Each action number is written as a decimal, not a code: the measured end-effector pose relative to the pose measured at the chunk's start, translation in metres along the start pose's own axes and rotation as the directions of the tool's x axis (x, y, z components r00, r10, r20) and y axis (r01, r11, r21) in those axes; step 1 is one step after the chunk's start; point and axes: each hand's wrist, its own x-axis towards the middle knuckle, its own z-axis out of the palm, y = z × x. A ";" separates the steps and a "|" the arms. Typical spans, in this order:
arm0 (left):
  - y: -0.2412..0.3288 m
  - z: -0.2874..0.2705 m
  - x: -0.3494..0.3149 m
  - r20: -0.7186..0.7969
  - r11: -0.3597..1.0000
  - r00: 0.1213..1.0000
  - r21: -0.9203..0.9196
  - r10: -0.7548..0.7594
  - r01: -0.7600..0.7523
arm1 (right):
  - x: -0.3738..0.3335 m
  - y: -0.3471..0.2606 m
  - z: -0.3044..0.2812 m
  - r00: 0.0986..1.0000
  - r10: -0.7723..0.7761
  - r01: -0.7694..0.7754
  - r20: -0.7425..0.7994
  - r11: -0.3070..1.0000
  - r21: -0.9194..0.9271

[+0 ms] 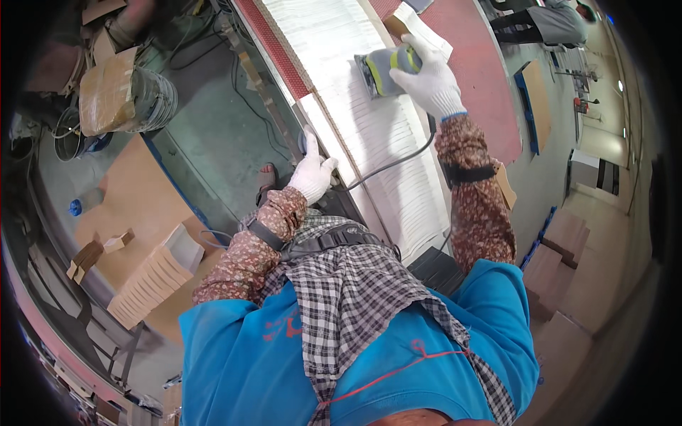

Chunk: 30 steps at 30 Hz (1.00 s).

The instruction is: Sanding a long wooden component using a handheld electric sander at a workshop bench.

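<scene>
My right hand (433, 84), in a white glove, is closed around a grey and yellow-green power sander (384, 71). The sander rests on a long row of white, thin pieces (334, 78) packed side by side on the bench. From the tool a dark cord (394, 167) curves down across the row towards my waist. My left hand (311, 176), also gloved, lies at the row's left edge by a white strip (325, 126). Its index finger points forward and the thumb sticks out to the right; the other fingers are partly hidden.
A red bench surface (490, 92) extends right of the row, with a small stack of pieces (426, 34) on it. At left are a bucket (158, 99), a brown board (138, 177), stacked panels (160, 273) and a bottle (87, 201). Another person (558, 25) is at far right.
</scene>
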 end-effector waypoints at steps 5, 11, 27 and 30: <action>0.005 0.000 -0.001 0.002 0.999 0.999 0.015 -0.036 0.036 | -0.093 0.010 -0.014 0.980 0.192 -0.194 0.060 0.980 0.036; -0.005 -0.002 0.004 -0.006 0.998 1.000 0.060 -0.002 0.002 | -0.204 0.052 -0.017 0.946 0.323 -0.324 0.031 0.945 0.048; 0.001 -0.001 0.003 -0.015 0.999 1.000 0.032 -0.012 0.012 | -0.173 0.051 -0.011 0.920 0.390 -0.384 -0.034 0.917 0.111; 0.008 -0.001 0.000 -0.008 0.999 0.999 0.039 -0.036 0.036 | -0.135 0.051 -0.007 0.947 0.305 -0.301 -0.099 0.952 0.049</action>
